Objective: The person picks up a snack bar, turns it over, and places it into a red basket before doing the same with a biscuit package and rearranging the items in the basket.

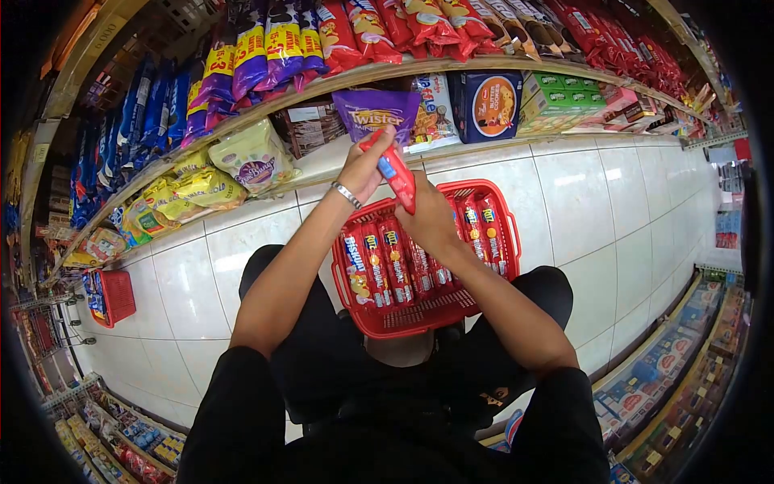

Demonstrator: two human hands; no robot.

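Above the basket, a red biscuit pack (pixel 397 174) with a blue patch is held at a slant between my two hands. My left hand (pixel 365 170), with a metal bracelet at the wrist, grips its upper end. Fingers of my right hand (pixel 430 216) are closed round the lower end. Below, between my knees, the red plastic basket (pixel 385 328) stands on the floor. Rows of red Ritz cracker packs (pixel 395 262) stand upright in it; my right hand and forearm hide some of them.
In front is a shelf edge (pixel 484 151) with a purple Twister bag (pixel 375 113), a butter cookies box (pixel 493 106) and green boxes (pixel 562 101). Packaged snacks (pixel 282 44) fill the shelf above. A smaller red basket (pixel 119 297) stands at left on white tiles (pixel 592 189).
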